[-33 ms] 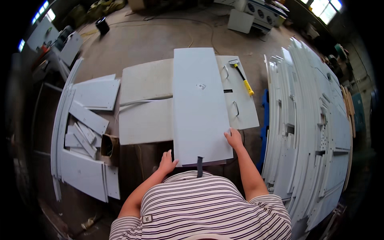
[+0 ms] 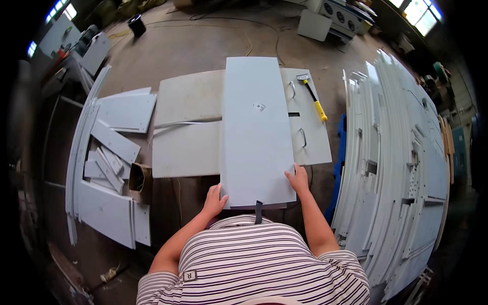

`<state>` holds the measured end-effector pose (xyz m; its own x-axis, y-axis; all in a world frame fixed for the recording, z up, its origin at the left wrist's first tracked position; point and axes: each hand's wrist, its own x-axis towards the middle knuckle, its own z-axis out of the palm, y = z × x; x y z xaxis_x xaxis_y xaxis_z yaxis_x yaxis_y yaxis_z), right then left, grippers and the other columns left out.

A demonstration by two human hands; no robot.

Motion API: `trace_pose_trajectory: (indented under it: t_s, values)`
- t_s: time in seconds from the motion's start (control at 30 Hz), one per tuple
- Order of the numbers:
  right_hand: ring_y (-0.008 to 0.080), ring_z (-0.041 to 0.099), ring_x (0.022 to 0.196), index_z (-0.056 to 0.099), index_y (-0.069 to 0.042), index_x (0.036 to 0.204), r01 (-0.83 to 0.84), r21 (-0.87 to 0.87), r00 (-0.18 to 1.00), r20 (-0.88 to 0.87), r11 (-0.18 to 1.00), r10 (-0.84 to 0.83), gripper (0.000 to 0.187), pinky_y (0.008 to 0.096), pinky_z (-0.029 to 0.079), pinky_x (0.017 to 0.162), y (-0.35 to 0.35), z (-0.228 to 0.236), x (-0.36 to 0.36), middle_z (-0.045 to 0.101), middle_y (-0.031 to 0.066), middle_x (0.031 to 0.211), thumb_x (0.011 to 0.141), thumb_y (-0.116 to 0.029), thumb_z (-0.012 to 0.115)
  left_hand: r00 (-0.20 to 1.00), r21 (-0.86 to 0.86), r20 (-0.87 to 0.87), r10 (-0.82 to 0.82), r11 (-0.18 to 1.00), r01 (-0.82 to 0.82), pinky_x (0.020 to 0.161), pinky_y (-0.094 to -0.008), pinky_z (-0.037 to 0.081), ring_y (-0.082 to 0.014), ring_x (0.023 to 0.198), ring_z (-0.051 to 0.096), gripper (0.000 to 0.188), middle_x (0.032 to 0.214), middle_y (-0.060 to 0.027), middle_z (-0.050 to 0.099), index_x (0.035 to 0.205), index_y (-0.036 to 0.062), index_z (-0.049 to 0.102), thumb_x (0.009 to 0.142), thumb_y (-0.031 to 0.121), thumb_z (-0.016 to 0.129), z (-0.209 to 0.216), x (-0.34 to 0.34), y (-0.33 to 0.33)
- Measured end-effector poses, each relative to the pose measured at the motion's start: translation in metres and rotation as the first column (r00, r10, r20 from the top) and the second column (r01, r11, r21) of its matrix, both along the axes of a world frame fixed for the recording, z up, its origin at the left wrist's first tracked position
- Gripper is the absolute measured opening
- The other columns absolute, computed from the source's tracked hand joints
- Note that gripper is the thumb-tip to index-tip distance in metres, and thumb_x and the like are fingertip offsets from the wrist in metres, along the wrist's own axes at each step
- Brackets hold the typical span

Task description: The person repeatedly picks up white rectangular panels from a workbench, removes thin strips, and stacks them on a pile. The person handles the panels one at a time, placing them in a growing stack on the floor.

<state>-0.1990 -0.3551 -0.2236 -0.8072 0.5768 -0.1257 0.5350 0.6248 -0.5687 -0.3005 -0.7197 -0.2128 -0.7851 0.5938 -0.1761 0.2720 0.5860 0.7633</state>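
A long white panel (image 2: 258,137) lies lengthwise in front of me, with a small printed label on its upper face. My left hand (image 2: 215,201) is closed on its near left edge, thumb on top. Higher up the opposite edge, my right hand (image 2: 298,179) grips it with the thumb over the face; the fingers beneath are hidden. Under the panel, pale boards (image 2: 188,96) stick out on both sides. To the right lies a scraper-like tool (image 2: 315,101) with a yellow and black handle, beside two metal pull handles (image 2: 303,137). A dark strap (image 2: 258,211) hangs at the panel's near end.
Many white panels (image 2: 386,178) are stacked at the right, by a blue pallet edge (image 2: 336,178). At the left lie loose white boards (image 2: 124,113) and an open cardboard box (image 2: 141,183). A dark bucket (image 2: 136,25) stands farther off; cables (image 2: 249,43) cross the floor.
My left hand has moved up to the panel's left edge, its thumb now on the panel. My right hand keeps its hold. The whole view has shifted slightly.
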Motion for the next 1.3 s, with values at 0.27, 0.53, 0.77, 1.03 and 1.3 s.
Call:
trace_pose_trajectory:
  t_s: [0.27,0.53,0.77,1.03,1.3]
  values:
    - [0.0355,0.051,0.093,0.051,0.002,0.120,0.005,0.056,0.997,-0.074,0.998,-0.001,0.062,0.0421,0.043,0.081,-0.035,0.011,0.014,0.052,0.0190,0.096,0.072,-0.028,0.074,0.962,-0.221,0.222,0.162,0.969,-0.112,0.098,-0.0406,0.040,-0.0380,0.119,0.049,0.068,0.128,-0.0279,0.048,0.134,-0.0025,0.037,0.080,0.027,0.063,0.021,0.017,0.023]
    - [0.0312,0.058,0.087,0.054,0.003,0.097,0.270,-0.088,0.958,-0.075,0.959,-0.276,0.040,0.0394,0.046,0.079,-0.040,-0.013,0.025,0.058,0.0181,0.092,0.085,-0.033,0.063,0.909,-0.112,0.356,0.217,0.975,-0.189,0.085,-0.0372,0.047,-0.0305,0.097,0.061,0.055,0.108,-0.0213,0.062,0.130,0.0031,0.046,0.081,0.022,0.061,0.002,0.012,0.010]
    - [0.0233,0.057,0.098,0.058,0.004,0.109,0.380,-0.708,0.892,0.111,0.595,-0.439,0.065,0.0355,0.043,0.086,-0.037,-0.047,0.025,0.062,0.0170,0.106,0.096,-0.055,0.035,0.982,-0.176,0.013,0.188,0.967,-0.182,0.069,-0.0436,0.044,-0.0330,0.076,0.054,0.030,0.081,-0.0171,0.054,0.095,0.0013,0.061,0.079,0.025,0.065,-0.006,-0.038,0.054]
    - [0.0145,0.057,0.089,0.059,0.001,0.109,0.397,-0.791,0.827,0.087,0.466,-0.556,0.055,0.0296,0.044,0.080,0.029,-0.042,0.068,0.062,0.0059,0.101,0.095,-0.050,0.043,0.982,-0.258,0.102,0.156,0.958,-0.126,0.076,-0.0460,0.047,-0.0367,0.089,0.057,0.035,0.092,-0.0182,0.057,0.090,0.0014,0.060,0.072,0.029,0.073,0.001,-0.030,0.116]
    - [0.0119,0.053,0.073,0.062,-0.001,0.091,0.551,-0.605,0.775,0.115,0.575,-0.621,0.034,0.0287,0.044,0.069,0.063,-0.063,0.087,0.059,0.0017,0.079,0.092,-0.034,0.056,0.799,0.075,0.562,0.212,0.950,-0.304,0.059,-0.0331,0.045,-0.0182,0.061,0.055,0.026,0.076,-0.0051,0.062,0.090,0.0020,0.064,0.088,0.028,0.058,-0.047,-0.097,0.107]
